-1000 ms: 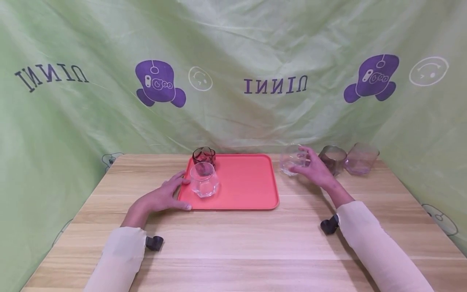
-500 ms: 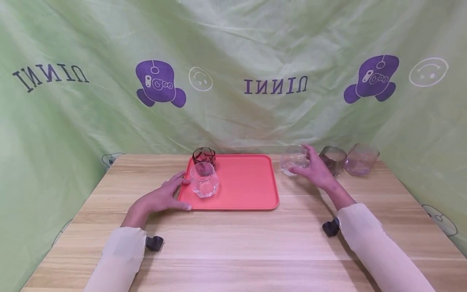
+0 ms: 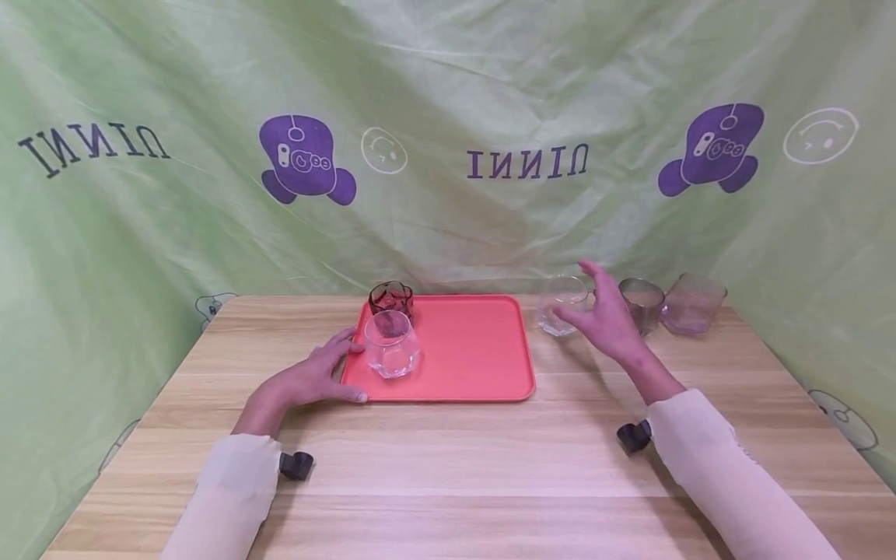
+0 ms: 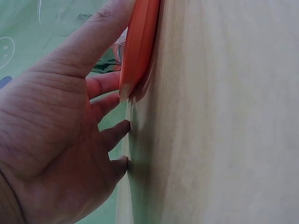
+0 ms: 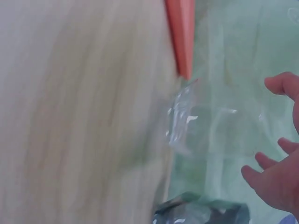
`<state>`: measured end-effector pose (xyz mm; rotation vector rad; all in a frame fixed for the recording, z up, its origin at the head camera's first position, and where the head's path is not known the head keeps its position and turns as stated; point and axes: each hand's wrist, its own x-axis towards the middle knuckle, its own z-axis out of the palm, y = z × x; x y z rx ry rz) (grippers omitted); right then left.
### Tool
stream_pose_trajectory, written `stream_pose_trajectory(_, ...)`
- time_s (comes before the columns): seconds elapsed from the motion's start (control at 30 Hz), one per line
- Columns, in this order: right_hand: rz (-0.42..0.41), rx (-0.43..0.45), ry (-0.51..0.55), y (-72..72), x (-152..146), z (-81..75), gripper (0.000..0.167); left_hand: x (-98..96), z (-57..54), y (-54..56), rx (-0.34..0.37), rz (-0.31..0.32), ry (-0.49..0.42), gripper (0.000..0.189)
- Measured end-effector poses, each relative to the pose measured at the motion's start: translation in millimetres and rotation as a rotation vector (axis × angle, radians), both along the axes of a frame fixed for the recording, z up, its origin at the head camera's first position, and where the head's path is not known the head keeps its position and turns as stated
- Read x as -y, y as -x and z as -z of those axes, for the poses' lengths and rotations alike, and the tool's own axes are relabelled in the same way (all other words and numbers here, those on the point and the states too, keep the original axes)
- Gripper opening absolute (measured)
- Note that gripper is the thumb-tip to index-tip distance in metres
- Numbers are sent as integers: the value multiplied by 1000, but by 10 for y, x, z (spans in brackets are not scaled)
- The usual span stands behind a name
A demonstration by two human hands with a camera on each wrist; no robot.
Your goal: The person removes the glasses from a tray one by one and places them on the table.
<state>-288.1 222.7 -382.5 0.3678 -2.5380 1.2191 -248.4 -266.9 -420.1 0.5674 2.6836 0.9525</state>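
Observation:
My left hand (image 3: 322,377) holds the left end of a red tray (image 3: 472,354), its thumb at the front edge and fingers along the left rim. On the tray's left side, a clear faceted glass (image 3: 392,359) stands in front of a dark reddish glass (image 3: 381,300). Right of the tray, another clear glass (image 3: 553,320) stands upright on the table. Beside that glass is my right hand (image 3: 610,323), thumb and fingers spread wide. In the right wrist view, a gap shows between its fingertips and the clear glass (image 5: 184,122).
Behind my right hand stands a smoky grey glass (image 3: 644,302), partly hidden by it. A pinkish-purple glass (image 3: 694,307) is farther right, near the back corner of the wooden table (image 3: 448,474). A green printed cloth (image 3: 434,225) hangs right behind the table's back edge.
My right hand's fingers have spread and lifted off the clear glass, shifting slightly right. That glass stands in about the same spot. The left hand and tray have not moved.

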Motion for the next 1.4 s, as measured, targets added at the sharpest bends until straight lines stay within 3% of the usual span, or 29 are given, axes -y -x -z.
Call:
stream_pose_trajectory(0.33, -61, -29, -33, -75, 228, -154, 83, -11, 1, 7, 2, 1, 8, 92)
stream_pose_trajectory(0.77, -187, -71, -9, -129, 718, -192, 76, -3, 6, 8, 15, -10, 6, 93)
stream_pose_trajectory(1.13, -347, 34, 80, -184, 1242, -23, 79, -8, -3, 1, 8, -3, 4, 92)
stream_pose_trajectory(1.4, -403, 193, 147, -271, 1572, 75, 78, -16, -21, -14, 18, -5, 5, 92)
